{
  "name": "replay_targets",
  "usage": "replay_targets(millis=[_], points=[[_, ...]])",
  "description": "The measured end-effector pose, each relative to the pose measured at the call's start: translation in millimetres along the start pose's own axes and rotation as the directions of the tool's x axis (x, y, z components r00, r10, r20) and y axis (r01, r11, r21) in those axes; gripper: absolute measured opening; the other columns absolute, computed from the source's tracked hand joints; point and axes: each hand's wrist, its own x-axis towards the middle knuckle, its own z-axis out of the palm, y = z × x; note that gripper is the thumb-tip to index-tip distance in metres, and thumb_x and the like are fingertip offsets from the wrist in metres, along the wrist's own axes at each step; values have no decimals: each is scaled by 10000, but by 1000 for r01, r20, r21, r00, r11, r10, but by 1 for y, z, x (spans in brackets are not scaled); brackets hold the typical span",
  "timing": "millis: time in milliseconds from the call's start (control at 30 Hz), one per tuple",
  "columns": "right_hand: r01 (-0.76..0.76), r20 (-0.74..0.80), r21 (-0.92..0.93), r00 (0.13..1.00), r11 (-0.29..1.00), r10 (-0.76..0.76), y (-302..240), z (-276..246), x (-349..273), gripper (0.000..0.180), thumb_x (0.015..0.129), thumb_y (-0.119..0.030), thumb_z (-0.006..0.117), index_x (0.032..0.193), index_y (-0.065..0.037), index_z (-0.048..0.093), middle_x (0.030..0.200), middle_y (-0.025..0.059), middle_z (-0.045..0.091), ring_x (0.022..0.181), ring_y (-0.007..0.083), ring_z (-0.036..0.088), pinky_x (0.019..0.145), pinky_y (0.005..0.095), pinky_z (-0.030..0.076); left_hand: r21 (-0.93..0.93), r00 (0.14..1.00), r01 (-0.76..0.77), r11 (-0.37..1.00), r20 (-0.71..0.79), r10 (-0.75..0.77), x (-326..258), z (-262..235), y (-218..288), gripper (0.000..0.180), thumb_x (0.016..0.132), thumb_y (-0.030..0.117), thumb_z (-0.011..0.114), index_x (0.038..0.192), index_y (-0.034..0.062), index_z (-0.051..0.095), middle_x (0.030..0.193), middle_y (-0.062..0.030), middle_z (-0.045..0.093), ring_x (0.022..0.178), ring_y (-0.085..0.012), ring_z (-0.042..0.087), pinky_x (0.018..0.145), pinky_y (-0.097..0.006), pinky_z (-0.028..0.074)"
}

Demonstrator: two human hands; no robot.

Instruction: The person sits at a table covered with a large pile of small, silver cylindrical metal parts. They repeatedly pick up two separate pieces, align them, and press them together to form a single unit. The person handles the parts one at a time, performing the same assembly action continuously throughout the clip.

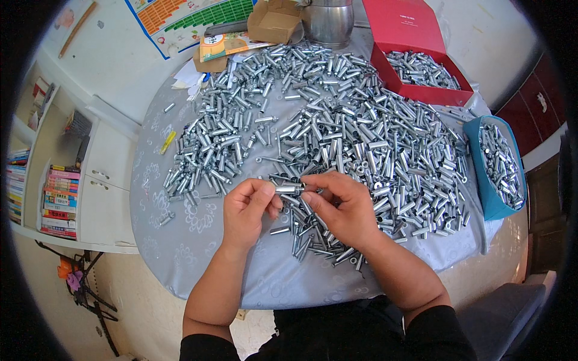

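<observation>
Between thumb and fingers, my left hand (244, 212) pinches a shiny metal sleeve anchor (288, 189), held roughly level above the near part of the table. My right hand (343, 206) is closed at the anchor's right end, thumb and forefinger pressed together there; whether a separate small part sits in that pinch is hidden by the fingers. Under and beyond my right hand spreads a large heap of loose metal sleeves and bolts (391, 150). Farther left lies a second heap of sleeve anchors (208, 147), many apparently with bolts in them.
A red box (430, 94) with its lid up and a blue fabric bin (492, 195), both full of metal parts, stand at the right. At the back are a metal pot (328, 24) and a cardboard box (274, 24). A yellow pen-like object (168, 142) lies left.
</observation>
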Motion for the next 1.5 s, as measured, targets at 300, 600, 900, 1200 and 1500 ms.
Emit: replay_targets(millis=[300,600,900,1200,1500], points=[[12,-13,-47,1000,999,-13,-1,2,0,217,798,-31,737,1004,-23,671,865,80,613,596,140,593,533,260,477,23,999,-18,1000,48,17,-1,-1,-3,189,953,198,611,928,11,625,761,-67,642,622,-117,584,572,-245,493],[57,38,-90,998,994,-54,-2,2,0,221,800,-24,708,1017,-28,668,912,101,638,608,163,604,538,277,485,17,998,-4,1000,62,3,-1,0,-3,172,954,167,621,964,-3,641,770,-55,662,631,-81,576,589,-214,469],[96,-8,-140,995,986,-98,0,1,0,224,812,-2,675,1035,-22,666,911,127,640,624,191,614,557,291,494,-2,999,34,999,6,-34,-2,2,-4,181,959,176,612,951,-3,639,774,-61,662,625,-83,572,589,-216,470],[156,-1,-179,987,972,-159,6,-1,1,169,833,-3,695,1002,-16,689,801,62,638,637,106,576,548,250,448,-41,1000,-12,999,19,13,0,-1,-2,182,952,166,604,1004,-7,621,792,-86,662,622,-127,601,588,-253,513],[38,-37,-69,998,997,-41,-9,1,3,152,835,-17,704,986,-15,687,795,42,638,607,89,557,548,236,444,-30,987,-38,999,157,42,0,0,-3,179,912,65,642,1072,-14,651,889,-90,700,686,-85,606,631,-222,505]])
